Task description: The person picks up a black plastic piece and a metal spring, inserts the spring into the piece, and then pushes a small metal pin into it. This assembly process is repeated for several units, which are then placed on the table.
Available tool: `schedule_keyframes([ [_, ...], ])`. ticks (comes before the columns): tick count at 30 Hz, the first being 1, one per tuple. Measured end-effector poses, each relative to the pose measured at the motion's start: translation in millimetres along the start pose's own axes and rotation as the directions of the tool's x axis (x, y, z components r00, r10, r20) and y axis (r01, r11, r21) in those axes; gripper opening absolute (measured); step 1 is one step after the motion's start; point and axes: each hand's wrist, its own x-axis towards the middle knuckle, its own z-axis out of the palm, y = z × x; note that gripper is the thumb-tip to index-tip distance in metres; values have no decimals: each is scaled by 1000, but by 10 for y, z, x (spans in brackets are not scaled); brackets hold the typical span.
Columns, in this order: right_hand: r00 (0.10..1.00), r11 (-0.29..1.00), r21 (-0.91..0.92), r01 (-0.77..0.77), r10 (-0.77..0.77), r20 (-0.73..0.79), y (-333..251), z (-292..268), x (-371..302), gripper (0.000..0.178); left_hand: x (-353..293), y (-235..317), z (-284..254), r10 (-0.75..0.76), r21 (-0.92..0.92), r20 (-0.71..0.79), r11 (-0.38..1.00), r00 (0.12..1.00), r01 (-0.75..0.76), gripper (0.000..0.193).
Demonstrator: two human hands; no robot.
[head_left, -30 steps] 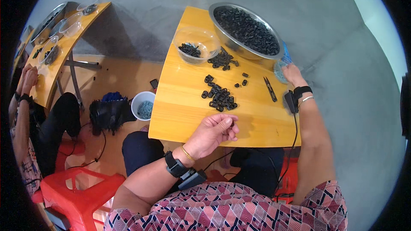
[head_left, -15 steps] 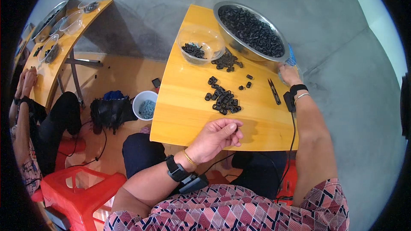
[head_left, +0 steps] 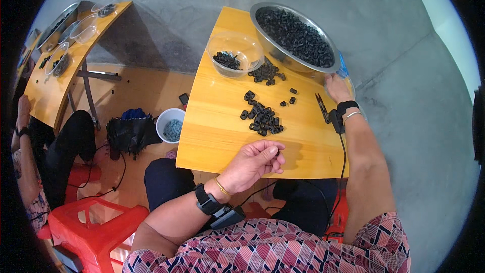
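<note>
White bucket (head_left: 161,124) on floor, left of table (head_left: 214,144). Clear tub (head_left: 245,45) at table's far left, black parts inside, probably put there for reach. Left hand (head_left: 256,157) over near edge, thumb pinched against index on a small dark piece (head_left: 277,153), mostly covered; likely held that way for fingertip control. Black clump (head_left: 263,120) just beyond it, probably kept central for picking. Steel basin (head_left: 281,51) of parts, far side, likely the bulk supply. Snips (head_left: 322,109) near right edge, tips spread. Right hand (head_left: 337,88) at right edge by clear container (head_left: 353,87); fingertips hidden, can't tell if gripping. Moving room: bare wood between clump and snips; basin and wall tight on right.
</note>
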Motion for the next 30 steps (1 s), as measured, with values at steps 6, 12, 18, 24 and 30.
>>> schedule_keyframes([
  [6,993,996,10,-85,84,88,-70,-41,-3,59,1,-1,-30,-2,25,20,1000,1000,1,25],
  [12,991,994,66,-92,97,-89,-36,5,-48,54,0,6,-23,-6,26,16,1000,1000,6,25],
  [18,983,996,-2,93,-93,-160,126,73,88,39,18,-10,-30,1,19,31,1000,1000,-2,25],
  [24,863,978,199,55,54,-503,130,75,84,31,2,-6,-48,-1,11,28,1000,1000,0,25],
  [30,720,859,419,293,90,-688,15,-119,-15,27,11,-20,-25,-5,18,18,1000,1000,5,25],
])
